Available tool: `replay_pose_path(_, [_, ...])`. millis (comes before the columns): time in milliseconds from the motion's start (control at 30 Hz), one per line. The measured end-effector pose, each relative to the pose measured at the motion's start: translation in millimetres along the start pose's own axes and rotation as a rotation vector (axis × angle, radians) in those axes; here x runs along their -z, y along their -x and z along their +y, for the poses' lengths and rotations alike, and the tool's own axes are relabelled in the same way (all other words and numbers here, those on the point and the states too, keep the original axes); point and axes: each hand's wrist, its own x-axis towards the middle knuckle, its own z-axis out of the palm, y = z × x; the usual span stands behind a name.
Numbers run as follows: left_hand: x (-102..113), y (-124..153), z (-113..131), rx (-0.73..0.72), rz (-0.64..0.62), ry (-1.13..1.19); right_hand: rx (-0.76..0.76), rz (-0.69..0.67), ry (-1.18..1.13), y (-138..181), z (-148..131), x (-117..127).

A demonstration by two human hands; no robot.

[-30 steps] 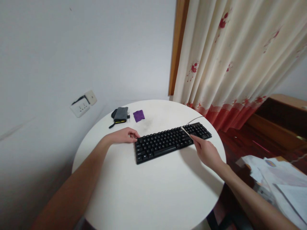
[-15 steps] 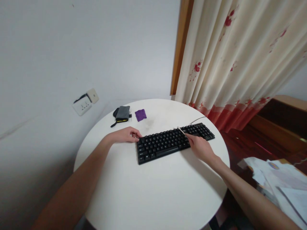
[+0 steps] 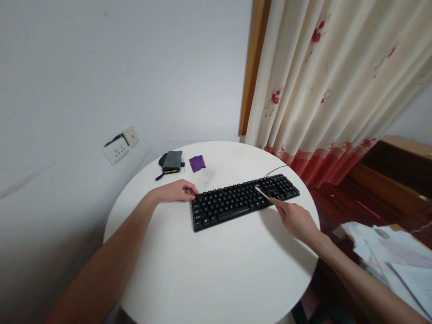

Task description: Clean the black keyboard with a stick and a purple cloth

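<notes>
While your right hand (image 3: 296, 219) pinches a stick (image 3: 262, 193) over the keyboard (image 3: 222, 203), toward the right edge of the worktop (image 3: 216, 270), key-brushing seems in hand; next stroke likely needs your left hand (image 3: 175, 191), grip unclear, steadying.

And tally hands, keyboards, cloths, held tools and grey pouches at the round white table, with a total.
Hands: 2, left hand, right hand
Black rectangular keyboard: 1
Purple square cloth: 1
Slim pale stick-like tool: 1
Grey fabric pouch: 1
Total: 6

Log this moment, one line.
left hand: at left end of black rectangular keyboard | right hand: holding thin pale stick over it | purple cloth square: on round white table
</notes>
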Motion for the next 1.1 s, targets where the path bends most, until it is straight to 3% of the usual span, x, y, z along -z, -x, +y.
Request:
replay_pose_path(733, [0.1,0.5,5.0,0.017,-0.003,0.010,-0.009,-0.062,-0.240,66.8,22.8,10.4])
replay_pose_path(900, [0.3,0.8,10.7,0.018,0.021,-0.007,-0.057,0.029,-0.329,58.1,24.6,24.3])
replay_pose_path(1100, [7.1,6.4,3.3,0.042,0.055,-0.077,-0.056,0.145,-0.349,19.1,5.9,22.8])
